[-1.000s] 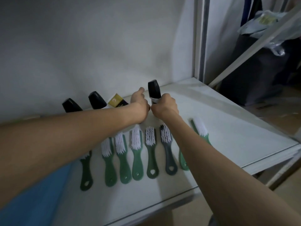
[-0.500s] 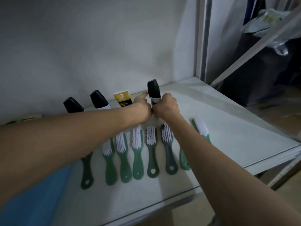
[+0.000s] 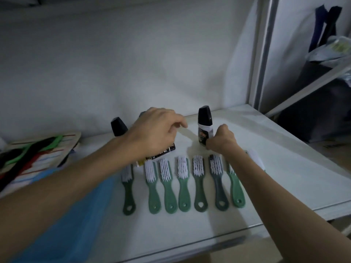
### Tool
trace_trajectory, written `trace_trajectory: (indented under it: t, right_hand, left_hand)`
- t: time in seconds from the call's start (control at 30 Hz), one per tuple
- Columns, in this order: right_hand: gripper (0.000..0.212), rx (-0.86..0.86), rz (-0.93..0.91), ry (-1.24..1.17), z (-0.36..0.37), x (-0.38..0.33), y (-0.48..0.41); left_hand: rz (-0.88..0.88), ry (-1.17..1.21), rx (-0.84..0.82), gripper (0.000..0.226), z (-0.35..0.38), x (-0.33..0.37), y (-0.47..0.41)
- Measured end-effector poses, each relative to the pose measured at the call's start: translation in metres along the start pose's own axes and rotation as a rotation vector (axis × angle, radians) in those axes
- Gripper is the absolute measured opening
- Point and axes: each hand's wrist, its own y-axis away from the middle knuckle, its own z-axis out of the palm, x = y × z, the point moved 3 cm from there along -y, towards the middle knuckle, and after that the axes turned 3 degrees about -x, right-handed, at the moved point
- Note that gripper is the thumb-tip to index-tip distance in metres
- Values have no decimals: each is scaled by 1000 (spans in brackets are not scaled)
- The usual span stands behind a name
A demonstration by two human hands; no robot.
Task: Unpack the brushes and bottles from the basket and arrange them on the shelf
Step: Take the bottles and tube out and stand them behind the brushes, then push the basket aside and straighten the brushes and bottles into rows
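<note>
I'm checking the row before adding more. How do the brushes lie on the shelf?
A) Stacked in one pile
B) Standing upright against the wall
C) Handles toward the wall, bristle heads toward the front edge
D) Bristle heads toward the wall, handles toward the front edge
D: each brush lies flat on the shelf, side by side, its white bristle head toward the wall and its handle with the hanging hole toward the front edge.
</note>
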Motion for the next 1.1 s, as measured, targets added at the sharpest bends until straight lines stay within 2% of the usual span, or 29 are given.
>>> trace_trajectory:
  t: [0.07,0.13,0.27,0.33,0.47,0.57,0.67,0.73,0.87,0.9,1.0,1.1]
  right_hand:
    - [49,7,11,20,-3,-1,2]
    - [49,22,12,43,-6,-4,4]
    - [53,76,6,59,-23,-7,12]
    - [53,146,-11,77,-37,-6,18]
    - [41,230,-41,113,-55,6,38]
    - [27,225,-29,131,-66,19,53]
    - [20,234,39,167,-78,32,71]
    - [23,206,114,204,-79,43,79]
    - [33,21,220,308,-74,65,76]
    - [33,-24,212,380,-73,70,72]
    - [20,-52,245,372,-72,71,74]
    - [31,-91,260,366,-74,69,79]
  left_hand:
    - [-157,216,84,31,-13,-7,51]
    - [-317,332,138,30,-10,-21,100]
    - [-551,543,241,48,17,-46,172]
    - [-607,578,286,49,30,-50,193]
    - [-639,530,286,42,42,-57,205]
    - [-555,321,315,37,30,-66,213]
    - [-627,87,154,60,34,-84,228]
    - [-710,176,92,54,37,-86,233]
    - [-744,280,138,40,43,-85,226]
    - [-771,296,145,39,43,-87,223]
    - [-815,336,160,40,45,-90,211]
    - [-772,274,188,40,44,-82,197]
